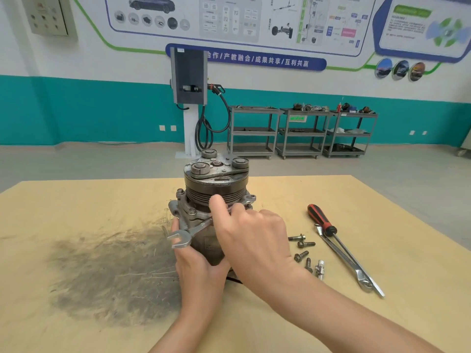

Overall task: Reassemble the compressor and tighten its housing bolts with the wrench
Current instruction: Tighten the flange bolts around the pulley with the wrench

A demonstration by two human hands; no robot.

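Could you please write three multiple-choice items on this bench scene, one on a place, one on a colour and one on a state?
1. Where does the screwdriver lie?
A. right of the compressor
B. left of it
C. on top of it

2. What colours is the screwdriver's handle?
A. blue and white
B. red and black
C. yellow

3. What is the right hand doing?
A. resting flat on the table
B. holding a bolt
C. gripping the wrench

Answers: 1 A, it lies on the table to the right; 2 B, the handle is red with black; 3 C, its fingers close round the wrench shank at the compressor.

teal-banded wall [102,110], grey floor [382,169], three metal shelf carts [252,131].
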